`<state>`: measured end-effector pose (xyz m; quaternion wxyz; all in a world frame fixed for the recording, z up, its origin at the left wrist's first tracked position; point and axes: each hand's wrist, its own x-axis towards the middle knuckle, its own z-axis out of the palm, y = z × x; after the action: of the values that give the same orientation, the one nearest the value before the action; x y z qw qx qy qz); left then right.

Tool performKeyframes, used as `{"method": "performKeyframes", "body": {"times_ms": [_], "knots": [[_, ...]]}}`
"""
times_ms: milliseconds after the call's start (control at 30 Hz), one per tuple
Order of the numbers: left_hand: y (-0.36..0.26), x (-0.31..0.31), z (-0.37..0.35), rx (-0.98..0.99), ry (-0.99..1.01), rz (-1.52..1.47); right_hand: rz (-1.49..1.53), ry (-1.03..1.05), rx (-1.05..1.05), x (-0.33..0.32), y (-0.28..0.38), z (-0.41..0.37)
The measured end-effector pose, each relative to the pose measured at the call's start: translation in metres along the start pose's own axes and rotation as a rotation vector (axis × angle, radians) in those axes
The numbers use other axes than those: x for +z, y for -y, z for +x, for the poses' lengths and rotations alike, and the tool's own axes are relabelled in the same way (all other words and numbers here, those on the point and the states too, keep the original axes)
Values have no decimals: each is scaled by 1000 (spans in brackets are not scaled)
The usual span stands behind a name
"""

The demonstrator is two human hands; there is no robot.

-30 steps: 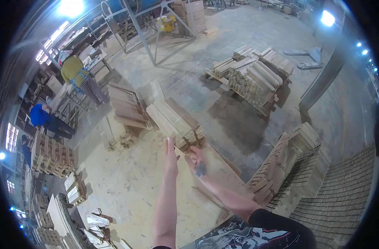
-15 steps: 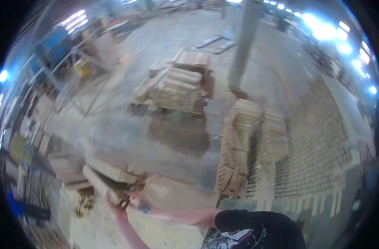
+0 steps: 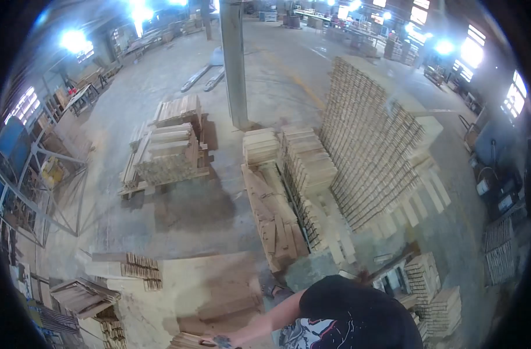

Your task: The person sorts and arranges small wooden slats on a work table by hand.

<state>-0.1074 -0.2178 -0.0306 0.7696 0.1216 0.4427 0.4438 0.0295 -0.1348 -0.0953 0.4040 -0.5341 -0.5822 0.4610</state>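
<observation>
My right hand [image 3: 222,341] shows at the very bottom edge, at the end of my bare arm, which reaches down and to the left from my black printed shirt [image 3: 347,317]. It rests against the end of a few wooden boards [image 3: 187,339], which the frame edge cuts off. The fingers are too small and cropped to show a grip. My left hand is out of view.
A long stack of short boards [image 3: 274,215] lies ahead, beside a tall slatted wood pile [image 3: 370,145]. A loaded pallet [image 3: 169,151] stands to the left. Behind is a grey pillar [image 3: 235,64]. Loose board bundles [image 3: 140,267] and scrap [image 3: 82,296] lie at lower left.
The view has swung far to the right and tipped down. Both hands were up at a board bundle. Now only my right hand shows, low at the bottom edge.
</observation>
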Motion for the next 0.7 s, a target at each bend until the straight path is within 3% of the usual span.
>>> {"method": "performKeyframes", "body": {"times_ms": [133,300,400,433,467,533,567,600,700], "knots": [[41,-6,-53,-148,53,194,-105,-42,-115,19,16,-95],[64,-34,-100,-232,135,320,-172,43,-1,13,67,-154],[67,-63,-127,-204,153,342,-316,236,110,11,89,-169],[67,-75,-138,-182,145,334,-416,153,-45,21,57,-173],[67,-86,-147,-145,116,288,-491,80,-212,38,26,-178],[64,-100,-160,-80,1,137,-590,107,-259,8,95,-186],[74,-107,-159,29,-231,118,-768,255,-98,5,112,-185],[65,-119,-163,-86,-300,393,-718,221,-44,4,115,-186],[46,-119,-176,-102,-513,782,-789,183,-65,13,66,-192]]}}
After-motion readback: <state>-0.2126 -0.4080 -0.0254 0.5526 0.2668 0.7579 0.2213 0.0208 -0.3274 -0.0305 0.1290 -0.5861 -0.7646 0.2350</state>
